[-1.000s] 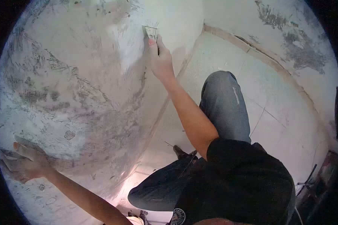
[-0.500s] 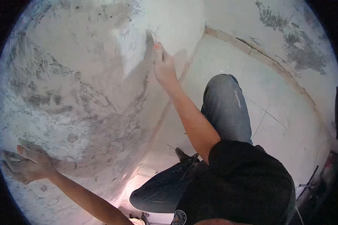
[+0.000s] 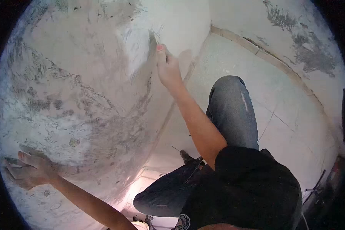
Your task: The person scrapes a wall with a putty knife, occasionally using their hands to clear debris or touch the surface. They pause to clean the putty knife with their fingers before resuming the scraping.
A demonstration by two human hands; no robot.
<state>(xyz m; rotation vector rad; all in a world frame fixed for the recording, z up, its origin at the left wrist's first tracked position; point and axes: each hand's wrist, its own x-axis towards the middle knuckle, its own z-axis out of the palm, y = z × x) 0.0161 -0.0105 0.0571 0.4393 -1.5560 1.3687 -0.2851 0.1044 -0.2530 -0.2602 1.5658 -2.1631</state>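
Nearest, low at the wall's (image 3: pixel 84 96) left edge, the left hand (image 3: pixel 27 170) lies flat on the plaster with its fingers spread, grasping nothing. The knees (image 3: pixel 230 111) in jeans are bent just beside the foot of the wall, where it meets the floor (image 3: pixel 287 126). Farther up and to the right, the right hand (image 3: pixel 168 69) is closed around a scraper (image 3: pixel 153 38), whose blade rises from the fingertips and presses on the wall near its upper middle; the handle is hidden in the grip. The blade's long axis runs roughly in line with the forearm, pointing up and slightly left, away from the body. The right hand alone carries the tool; the left is well apart from it. The wall is patchy, with grey scraped streaks across its left and centre and a smoother white patch right beside the blade. Beyond the floor, a second wall (image 3: pixel 295 46) with grey flaking patches meets the tiles along a tan strip.
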